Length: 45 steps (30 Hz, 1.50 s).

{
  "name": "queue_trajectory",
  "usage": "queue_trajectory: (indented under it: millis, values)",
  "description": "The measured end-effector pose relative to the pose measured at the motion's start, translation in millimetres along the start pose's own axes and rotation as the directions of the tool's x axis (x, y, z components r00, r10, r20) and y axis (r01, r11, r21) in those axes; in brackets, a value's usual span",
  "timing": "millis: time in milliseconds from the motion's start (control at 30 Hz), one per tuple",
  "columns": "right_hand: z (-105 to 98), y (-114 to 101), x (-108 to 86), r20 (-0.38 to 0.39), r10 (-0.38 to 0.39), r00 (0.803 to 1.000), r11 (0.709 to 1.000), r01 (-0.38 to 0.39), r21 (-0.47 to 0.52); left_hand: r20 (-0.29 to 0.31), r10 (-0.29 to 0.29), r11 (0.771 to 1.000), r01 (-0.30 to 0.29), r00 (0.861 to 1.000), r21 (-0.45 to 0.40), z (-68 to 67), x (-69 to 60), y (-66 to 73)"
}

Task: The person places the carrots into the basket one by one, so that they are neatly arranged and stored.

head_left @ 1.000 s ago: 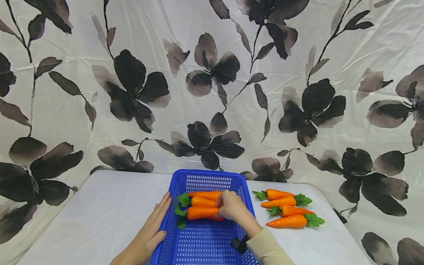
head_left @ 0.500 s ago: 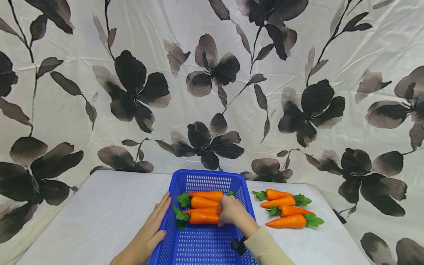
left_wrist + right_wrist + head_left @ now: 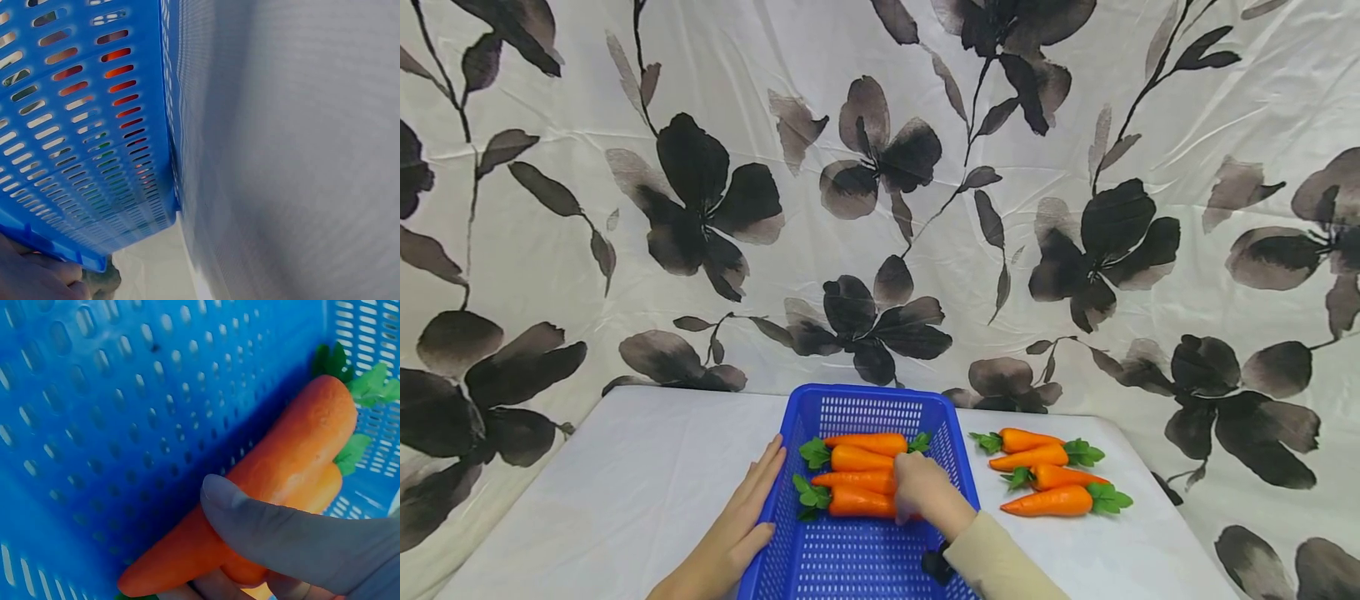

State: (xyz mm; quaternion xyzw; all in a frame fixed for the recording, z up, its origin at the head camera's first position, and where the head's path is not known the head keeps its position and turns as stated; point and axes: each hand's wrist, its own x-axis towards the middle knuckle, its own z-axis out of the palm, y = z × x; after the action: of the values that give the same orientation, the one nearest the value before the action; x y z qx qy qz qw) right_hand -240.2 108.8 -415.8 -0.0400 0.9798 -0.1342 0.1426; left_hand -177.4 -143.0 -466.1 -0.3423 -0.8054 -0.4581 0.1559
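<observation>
In the head view, a blue perforated basket (image 3: 872,390) holds several orange carrots with green tops, lying crosswise in a row. My right hand (image 3: 928,493) is inside it and grips the nearest carrot (image 3: 859,502) by its right part; the tip is hidden there. The right wrist view shows the thumb (image 3: 250,519) bent over this carrot (image 3: 300,437), with fingers underneath and another carrot (image 3: 322,490) close against it. My left hand (image 3: 737,518) rests along the basket's left rim, fingers straight. In the left wrist view, part of that hand (image 3: 37,275) touches the rim.
Right of the basket, several more carrots (image 3: 1052,502) lie in a column on the white table (image 3: 625,483). Their leafy ends alternate left and right. Behind the table hangs a white cloth (image 3: 865,242) with dark flowers. Something black (image 3: 936,565) sits at the right wrist.
The right hand has drawn the nearest carrot slightly toward the person, and the carrot behind it now shows more clearly. The left hand has stayed on the rim.
</observation>
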Motion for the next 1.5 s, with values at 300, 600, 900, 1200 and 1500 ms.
queue_trajectory:
  millis: [300, 600, 900, 1200, 1500]
  values:
    - [5, -3, -1.4, -0.033, 0.009, 0.999, 1.0, -0.01, -0.012, 0.003, 0.005, 1.0, -0.005, 1.0, -0.001, 0.9, 0.3, 0.4]
    - [6, -6, -0.3, -0.037, 0.02, 0.999, 0.999, -0.021, -0.043, 0.01, -0.024, 1.0, 0.024, 1.0, -0.001, 0.4, 0.7, 1.6]
    - [-4, -11, -0.1, -0.029, 0.023, 0.999, 0.996, -0.026, -0.083, 0.007, -0.015, 1.0, 0.015, 1.0, -0.004, 0.2, 0.0, -0.1]
    - [-25, -5, -14.4, -0.06, -0.083, 0.995, 0.993, 0.088, 0.084, 0.01, -0.002, 1.0, 0.002, 1.0, -0.003, 0.0, -0.8, -2.3]
    - [-49, 8, -34.1, -0.156, -0.18, 0.971, 0.952, 0.212, 0.221, -0.015, 0.038, 0.999, -0.037, 0.999, 0.017, 1.3, -0.5, -3.6]
